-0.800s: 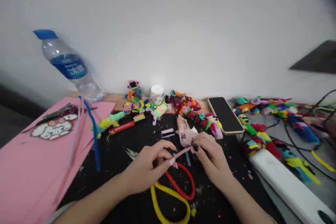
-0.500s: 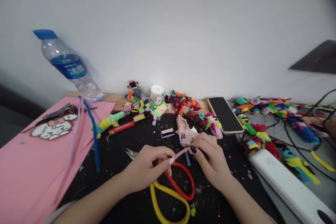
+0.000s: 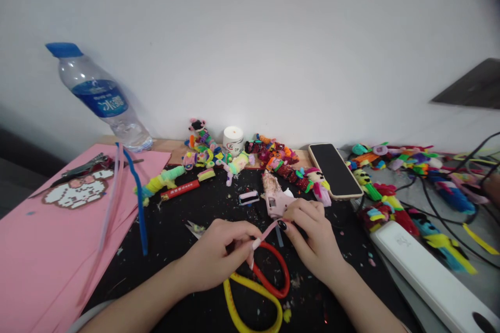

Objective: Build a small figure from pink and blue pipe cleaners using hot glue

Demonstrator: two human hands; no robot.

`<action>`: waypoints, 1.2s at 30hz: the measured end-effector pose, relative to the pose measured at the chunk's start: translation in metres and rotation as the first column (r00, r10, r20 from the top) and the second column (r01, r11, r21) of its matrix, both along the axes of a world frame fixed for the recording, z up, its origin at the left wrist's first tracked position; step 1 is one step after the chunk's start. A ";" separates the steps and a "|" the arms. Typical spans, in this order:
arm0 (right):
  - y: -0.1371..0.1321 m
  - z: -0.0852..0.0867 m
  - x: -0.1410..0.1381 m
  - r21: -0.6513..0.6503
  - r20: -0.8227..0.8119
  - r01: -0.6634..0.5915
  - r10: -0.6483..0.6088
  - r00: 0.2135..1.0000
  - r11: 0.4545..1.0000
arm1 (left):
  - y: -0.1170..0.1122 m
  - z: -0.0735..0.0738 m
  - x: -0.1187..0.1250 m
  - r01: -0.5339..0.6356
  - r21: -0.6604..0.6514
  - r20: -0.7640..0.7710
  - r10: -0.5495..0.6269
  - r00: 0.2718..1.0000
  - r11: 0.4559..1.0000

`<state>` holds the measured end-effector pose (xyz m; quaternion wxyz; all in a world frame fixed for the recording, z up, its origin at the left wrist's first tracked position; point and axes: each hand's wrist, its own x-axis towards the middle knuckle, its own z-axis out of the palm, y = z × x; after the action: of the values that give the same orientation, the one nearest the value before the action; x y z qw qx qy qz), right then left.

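My left hand (image 3: 221, 255) and my right hand (image 3: 310, 239) meet over a black mat (image 3: 187, 229), and between them they pinch a short pink pipe cleaner (image 3: 267, 230). The left fingers grip its lower end, where it bends downward. The right thumb and forefinger hold its upper end. Under my hands lie scissors (image 3: 258, 286) with one red and one yellow handle loop. A pink glue gun (image 3: 274, 196) rests just beyond my right hand.
A pink sheet (image 3: 50, 239) carries pipe cleaners and pliers at the left. A water bottle (image 3: 99, 99) stands behind it. Pipe-cleaner figures (image 3: 250, 158), a white jar (image 3: 233, 140), a phone (image 3: 335, 170), cables and a white power strip (image 3: 433, 276) fill the back and right.
The pink pipe cleaner has been bent: its left end now turns downward at my left fingers. Both hands have dropped slightly toward me. Nothing else has moved.
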<state>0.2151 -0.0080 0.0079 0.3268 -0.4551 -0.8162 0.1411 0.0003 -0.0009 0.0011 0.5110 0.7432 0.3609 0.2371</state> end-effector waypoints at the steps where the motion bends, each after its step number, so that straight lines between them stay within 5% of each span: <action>1: 0.000 0.000 0.000 0.002 0.003 -0.001 0.001 1.000 1.000 | 0.000 0.000 0.000 0.004 0.006 0.003 -0.004 1.000 1.000; 11: 0.001 -0.001 -0.003 -0.013 0.027 0.007 -0.007 1.000 1.000 | -0.001 0.001 0.000 0.056 0.056 -0.008 -0.056 0.998 0.997; 25: 0.000 0.005 0.002 -0.242 -0.343 -0.152 0.063 0.937 0.958 | 0.002 0.002 -0.001 0.035 -0.013 -0.014 -0.035 0.999 0.999; 36: 0.002 0.009 0.003 -0.353 -0.462 -0.240 0.054 0.885 0.904 | 0.003 0.002 -0.002 0.048 -0.068 0.022 -0.047 0.999 0.997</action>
<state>0.2180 -0.0060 0.0165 0.3913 -0.4037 -0.7067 0.4295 -0.0014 0.0016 0.0031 0.5453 0.7312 0.3459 0.2200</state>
